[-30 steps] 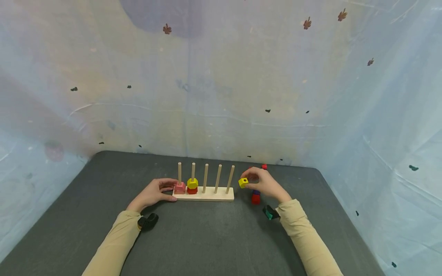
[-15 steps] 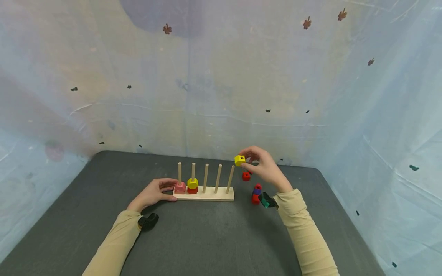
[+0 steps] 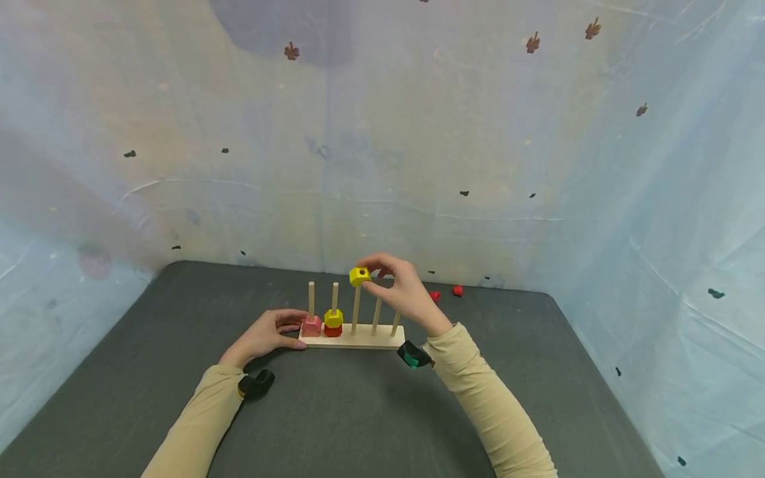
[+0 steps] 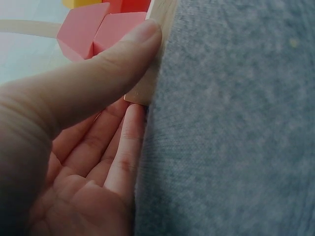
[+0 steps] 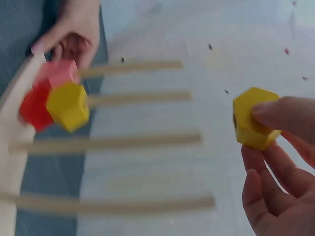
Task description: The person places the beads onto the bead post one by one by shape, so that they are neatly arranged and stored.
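My left hand [image 3: 269,335] grips the left end of a wooden peg board [image 3: 358,342], thumb along its front edge and fingers behind. Pink beads [image 4: 118,29] sit at the bottom of the first peg. On the second peg, a yellow bead [image 3: 333,318] rests on top of a red bead [image 3: 333,330]. My right hand [image 3: 403,292] pinches another yellow hexagonal bead [image 5: 252,118] between thumb and fingers. In the head view that bead overlaps the top of the third peg [image 3: 355,311]; the right wrist view shows it off the peg tips. The three right pegs carry no beads.
Two small red beads, one nearer [image 3: 435,296] and one farther right [image 3: 457,290], lie near the back of the dark table [image 3: 335,411]. A patterned sheet [image 3: 382,133] hangs behind it. My right forearm [image 3: 490,398] crosses the right side of the table.
My right hand has lifted the yellow bead from the table's right side and carried it left to the third peg's top. My left hand has stayed on the peg board.
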The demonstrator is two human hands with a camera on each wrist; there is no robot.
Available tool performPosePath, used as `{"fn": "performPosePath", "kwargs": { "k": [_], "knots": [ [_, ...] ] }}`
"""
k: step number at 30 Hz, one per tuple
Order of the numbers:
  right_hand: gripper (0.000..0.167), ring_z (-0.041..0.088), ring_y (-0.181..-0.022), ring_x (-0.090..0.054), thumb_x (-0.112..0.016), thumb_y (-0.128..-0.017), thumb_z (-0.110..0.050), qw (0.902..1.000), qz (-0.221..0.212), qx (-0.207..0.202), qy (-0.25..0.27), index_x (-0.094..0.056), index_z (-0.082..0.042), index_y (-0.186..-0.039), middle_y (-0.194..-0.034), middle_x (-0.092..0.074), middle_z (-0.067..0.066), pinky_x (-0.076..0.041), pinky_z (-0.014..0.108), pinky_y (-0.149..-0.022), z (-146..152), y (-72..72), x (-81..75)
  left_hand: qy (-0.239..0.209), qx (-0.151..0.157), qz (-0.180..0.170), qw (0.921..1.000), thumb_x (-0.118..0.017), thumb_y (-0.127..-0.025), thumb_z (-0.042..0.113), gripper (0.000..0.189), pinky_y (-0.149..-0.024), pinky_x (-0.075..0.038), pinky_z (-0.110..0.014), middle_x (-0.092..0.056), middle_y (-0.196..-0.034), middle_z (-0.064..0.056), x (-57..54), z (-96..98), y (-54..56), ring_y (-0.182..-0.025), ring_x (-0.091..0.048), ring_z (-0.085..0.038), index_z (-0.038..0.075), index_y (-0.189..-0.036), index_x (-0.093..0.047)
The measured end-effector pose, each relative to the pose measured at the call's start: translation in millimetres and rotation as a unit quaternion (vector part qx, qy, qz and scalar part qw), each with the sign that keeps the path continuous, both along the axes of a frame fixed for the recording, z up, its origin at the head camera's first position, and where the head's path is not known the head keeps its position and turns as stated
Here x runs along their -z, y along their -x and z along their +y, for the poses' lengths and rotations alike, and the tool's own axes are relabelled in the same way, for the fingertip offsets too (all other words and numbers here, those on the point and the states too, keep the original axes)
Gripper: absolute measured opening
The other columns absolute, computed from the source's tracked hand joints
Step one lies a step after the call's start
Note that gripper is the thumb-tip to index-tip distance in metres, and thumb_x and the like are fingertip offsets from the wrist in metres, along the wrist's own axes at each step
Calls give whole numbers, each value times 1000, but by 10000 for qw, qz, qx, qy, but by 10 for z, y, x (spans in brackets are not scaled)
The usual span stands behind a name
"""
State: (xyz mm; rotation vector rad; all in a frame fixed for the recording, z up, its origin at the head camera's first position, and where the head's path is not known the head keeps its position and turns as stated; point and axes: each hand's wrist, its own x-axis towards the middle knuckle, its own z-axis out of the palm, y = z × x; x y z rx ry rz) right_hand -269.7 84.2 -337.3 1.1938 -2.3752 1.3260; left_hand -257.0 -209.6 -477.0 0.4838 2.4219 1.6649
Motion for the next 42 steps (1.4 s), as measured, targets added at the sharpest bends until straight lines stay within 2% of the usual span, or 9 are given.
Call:
{"fn": "performPosePath", "kwargs": {
  "k": [6, 11, 18, 25, 30, 33, 37, 42],
  "knots": [
    [30, 28, -101, -60, -65, -88, 4, 9997, -4, -157, 170, -60, 6, -118, -113, -60, 18, -51, 29, -89, -275, -211, -55, -5, 30, 10, 10000, -84, -73, 11, 69, -100, -44, -48, -53, -129, -27, -18, -2, -12, -119, -52, -38, -10, -130, -52],
    [30, 32, -102, -60, -62, -90, 5, 9984, -110, -261, 490, -58, 7, -120, -113, -57, 20, -53, 40, -88, -421, -221, 39, 36, 38, 62, 10000, -84, -73, 13, 70, -98, -45, -48, -53, -129, -27, 23, -13, 19, -118, -53, -38, -11, -130, -51],
    [31, 33, -103, -59, -61, -90, 6, 9960, -211, -219, 835, -57, 7, -121, -114, -57, 22, -53, 42, -87, -501, -187, 162, 60, -33, 98, 9999, -84, -73, 12, 71, -98, -47, -43, -52, -132, -23, 253, -77, 157, -119, -53, -35, -6, -133, -51],
    [32, 34, -98, -59, -62, -90, 6, 9936, -303, -84, 1084, -55, 7, -121, -115, -58, 23, -52, 51, -83, -536, -181, 216, 42, 2, 156, 9999, -83, -73, 14, 71, -97, -48, -41, -52, -132, -22, 304, -95, 185, -119, -53, -33, -5, -134, -51],
    [30, 33, -91, -58, -63, -89, 5, 9906, -465, 302, 1251, -55, 6, -118, -111, -60, 21, -51, 51, -78, -565, -212, 299, 116, -33, 126, 9998, -84, -73, 16, 72, -97, -47, -41, -53, -132, -21, 322, -81, 186, -119, -53, -33, -4, -134, -51],
    [29, 35, -89, -55, -63, -89, 6, 9857, -673, 523, 1456, -55, 8, -116, -109, -60, 22, -49, 54, -77, -590, -238, 370, 147, -79, 73, 9998, -84, -73, 16, 71, -98, -47, -40, -53, -132, -21, 325, -72, 184, -120, -53, -33, -3, -134, -52],
    [30, 39, -89, -53, -63, -87, 9, 9724, -1162, 697, 1898, -54, 10, -116, -110, -57, 25, -47, 58, -85, -632, -269, 454, 177, -144, -3, 9997, -84, -72, 16, 72, -97, -48, -38, -53, -133, -19, 325, -67, 192, -120, -53, -32, -1, -134, -52],
    [30, 34, -91, -54, -65, -87, 7, 9610, -1670, 985, 1971, -55, 8, -116, -110, -56, 23, -50, 47, -88, -650, -296, 529, 190, -162, -52, 9997, -85, -71, 18, 73, -97, -48, -37, -53, -133, -17, 316, -60, 188, -120, -53, -30, 0, -134, -52]
  ]
}}
